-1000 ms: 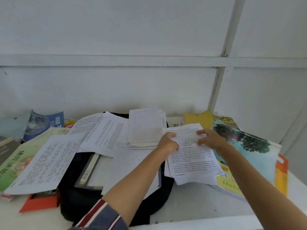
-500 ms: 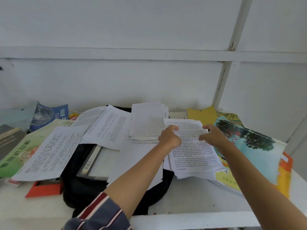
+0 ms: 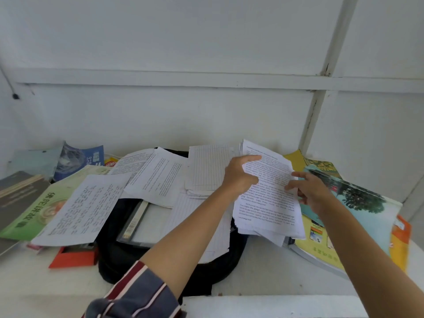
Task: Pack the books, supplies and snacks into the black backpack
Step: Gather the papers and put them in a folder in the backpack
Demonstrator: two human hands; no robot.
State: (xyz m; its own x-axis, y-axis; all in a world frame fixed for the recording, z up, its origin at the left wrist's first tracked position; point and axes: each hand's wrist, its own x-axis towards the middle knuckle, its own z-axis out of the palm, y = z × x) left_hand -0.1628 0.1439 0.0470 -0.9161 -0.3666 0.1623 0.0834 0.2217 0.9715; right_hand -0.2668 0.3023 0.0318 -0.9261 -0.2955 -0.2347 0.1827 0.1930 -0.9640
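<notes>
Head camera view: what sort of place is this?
Probably a study corner in a home or school: a white table against a panelled wall, strewn with textbooks and printed sheets around a black backpack.

Study desk [image 3: 270,269]: books [image 3: 34,210], loose papers [image 3: 268,203]

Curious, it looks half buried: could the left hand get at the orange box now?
Probably not at once: the left hand grips the printed pages, and a loose sheet covers part of the orange box.
</notes>
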